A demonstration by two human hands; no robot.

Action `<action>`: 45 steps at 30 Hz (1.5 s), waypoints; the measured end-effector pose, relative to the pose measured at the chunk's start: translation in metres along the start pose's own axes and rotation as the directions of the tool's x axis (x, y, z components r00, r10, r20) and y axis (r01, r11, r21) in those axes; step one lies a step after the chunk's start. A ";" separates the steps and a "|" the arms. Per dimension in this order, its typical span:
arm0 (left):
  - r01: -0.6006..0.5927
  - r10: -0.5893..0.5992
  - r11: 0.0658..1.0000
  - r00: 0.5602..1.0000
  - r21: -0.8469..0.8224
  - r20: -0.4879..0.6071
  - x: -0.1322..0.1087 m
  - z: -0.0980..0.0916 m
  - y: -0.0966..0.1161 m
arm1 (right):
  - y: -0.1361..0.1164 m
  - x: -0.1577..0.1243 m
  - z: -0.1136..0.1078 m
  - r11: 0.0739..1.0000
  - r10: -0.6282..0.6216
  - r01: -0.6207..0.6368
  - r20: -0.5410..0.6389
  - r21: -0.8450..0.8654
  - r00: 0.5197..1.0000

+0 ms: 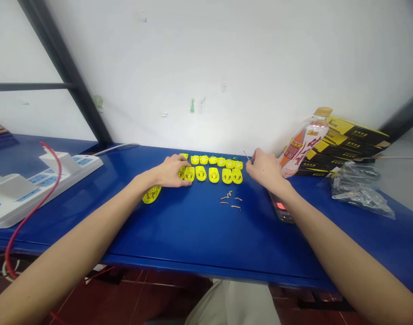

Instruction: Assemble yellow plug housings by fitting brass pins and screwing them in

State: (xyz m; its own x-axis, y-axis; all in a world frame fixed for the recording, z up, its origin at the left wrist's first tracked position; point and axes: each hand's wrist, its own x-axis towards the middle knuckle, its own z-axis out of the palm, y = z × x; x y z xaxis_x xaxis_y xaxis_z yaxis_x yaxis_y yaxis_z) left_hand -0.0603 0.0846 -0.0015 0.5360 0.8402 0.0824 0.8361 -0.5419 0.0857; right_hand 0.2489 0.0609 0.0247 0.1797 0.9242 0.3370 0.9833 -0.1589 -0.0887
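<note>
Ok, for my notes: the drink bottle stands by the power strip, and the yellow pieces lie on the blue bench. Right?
No: the head view shows the drink bottle on the right, beside the yellow-and-black boxes, not by the power strip.

Your yellow plug shells [200, 173] sit in two tight rows by the counter's [132, 225] back edge, one apart at left; brass pins [231, 200] lie in front; your right hand [265, 171] pinches a thin metal rod [246, 155].
</note>
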 end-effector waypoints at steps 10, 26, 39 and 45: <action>0.008 -0.007 0.999 0.999 -0.036 0.042 -0.003 -0.008 0.001 | 0.000 0.000 0.009 0.999 0.035 -0.034 0.067 -0.003 0.997; 0.244 -0.131 0.954 0.859 -0.172 0.495 -0.050 -0.061 -0.035 | 0.002 -0.006 0.019 0.998 -0.036 0.037 0.026 -0.049 0.999; 0.163 -0.107 0.983 0.889 -0.089 0.445 -0.053 -0.055 0.005 | -0.007 -0.020 -0.006 0.930 -0.323 0.328 -0.054 0.166 0.945; -0.062 0.128 0.979 0.926 -0.192 0.356 -0.050 -0.046 0.047 | -0.005 -0.027 -0.021 0.691 -0.690 0.566 0.177 0.450 0.702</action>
State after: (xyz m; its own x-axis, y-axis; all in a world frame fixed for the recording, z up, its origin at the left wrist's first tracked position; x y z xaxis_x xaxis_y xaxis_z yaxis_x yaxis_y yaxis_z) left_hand -0.0533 0.0166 0.0440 0.6449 0.7165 -0.2660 0.7633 -0.5870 0.2697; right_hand 0.2396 0.0292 0.0354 -0.5577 0.8195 0.1317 0.7682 0.5697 -0.2919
